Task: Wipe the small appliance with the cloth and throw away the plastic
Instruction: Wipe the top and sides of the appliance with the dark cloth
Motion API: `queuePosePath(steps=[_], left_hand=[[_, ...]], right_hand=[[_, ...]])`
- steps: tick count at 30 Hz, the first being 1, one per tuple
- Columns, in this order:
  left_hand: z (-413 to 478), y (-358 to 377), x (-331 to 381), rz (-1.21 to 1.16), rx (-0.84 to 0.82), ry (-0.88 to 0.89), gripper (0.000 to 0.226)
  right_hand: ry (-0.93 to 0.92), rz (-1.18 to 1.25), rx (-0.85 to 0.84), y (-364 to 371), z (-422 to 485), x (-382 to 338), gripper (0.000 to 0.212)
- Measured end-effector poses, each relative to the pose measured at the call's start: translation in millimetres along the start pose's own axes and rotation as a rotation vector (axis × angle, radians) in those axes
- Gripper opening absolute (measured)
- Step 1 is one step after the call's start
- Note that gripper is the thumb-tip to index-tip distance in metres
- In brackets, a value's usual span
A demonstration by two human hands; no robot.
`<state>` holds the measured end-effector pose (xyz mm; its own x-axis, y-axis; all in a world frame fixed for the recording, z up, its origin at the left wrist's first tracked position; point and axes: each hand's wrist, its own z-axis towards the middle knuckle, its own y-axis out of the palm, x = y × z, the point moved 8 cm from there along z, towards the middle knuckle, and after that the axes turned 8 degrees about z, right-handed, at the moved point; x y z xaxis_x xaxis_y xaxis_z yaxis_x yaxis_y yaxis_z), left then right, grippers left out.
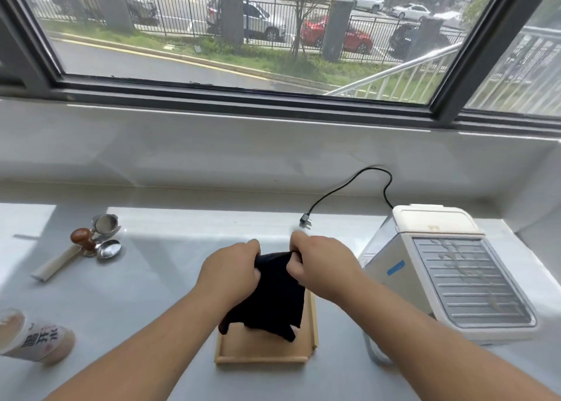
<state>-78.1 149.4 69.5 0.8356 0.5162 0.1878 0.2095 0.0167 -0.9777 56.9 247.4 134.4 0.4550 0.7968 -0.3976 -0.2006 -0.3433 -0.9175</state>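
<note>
A black cloth [274,297] hangs between both hands above a small wooden tray [261,352] near the counter's front edge. My left hand [232,274] grips the cloth's upper left corner and my right hand [321,264] pinches its upper right corner. The small appliance [440,270], a white and silver machine with a slatted drip grate and a blue tape strip, stands to the right of my right hand. Its black cord runs to an unplugged plug [305,220] lying on the counter. A piece of clear plastic [376,352] shows in front of the appliance, partly behind my right forearm.
On the left of the white counter lie a wooden-knobbed tamper [83,241], a metal portafilter [104,223] and a metal filter basket [109,249]. A printed paper cup [33,337] lies on its side at the front left. A window ledge rises behind the counter.
</note>
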Motion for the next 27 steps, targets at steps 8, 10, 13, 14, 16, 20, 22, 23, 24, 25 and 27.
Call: queuePosePath(steps=[8, 10, 13, 14, 16, 20, 22, 23, 24, 25, 27], left_hand=[[20, -74, 15, 0.115, 0.050, -0.002, 0.025], [26, -96, 21, 0.075, 0.057, -0.005, 0.019], [36, -135, 38, -0.008, 0.126, 0.012, 0.013], [39, -148, 45, -0.030, 0.152, 0.020, 0.013], [46, -169, 62, -0.055, 0.190, 0.062, 0.012], [54, -208, 95, -0.103, 0.229, 0.114, 0.009], [55, -225, 117, -0.165, 0.234, 0.135, 0.014], [55, -233, 130, -0.226, 0.224, 0.148, 0.017], [55, -239, 143, -0.323, 0.203, 0.158, 0.018], [56, -243, 156, -0.440, 0.172, 0.162, 0.018], [55, -247, 182, -0.648, 0.101, 0.158, 0.016]], right_hand=[[0.008, -0.034, 0.169, -99, -9, -2, 0.007], [0.034, -0.050, 0.206, -123, -12, 4, 0.010], [0.083, -0.041, 0.249, -154, -17, 17, 0.011], [0.103, -0.033, 0.260, -163, -19, 23, 0.012], [0.145, -0.006, 0.287, -180, -25, 33, 0.019], [0.173, 0.000, 0.343, -214, -37, 46, 0.035], [0.184, 0.010, 0.359, -229, -44, 51, 0.041], [0.189, 0.021, 0.362, -235, -47, 52, 0.043], [0.193, 0.040, 0.359, -240, -49, 54, 0.044], [0.193, 0.064, 0.354, -244, -52, 55, 0.044], [0.192, 0.117, 0.346, -251, -56, 57, 0.045]])
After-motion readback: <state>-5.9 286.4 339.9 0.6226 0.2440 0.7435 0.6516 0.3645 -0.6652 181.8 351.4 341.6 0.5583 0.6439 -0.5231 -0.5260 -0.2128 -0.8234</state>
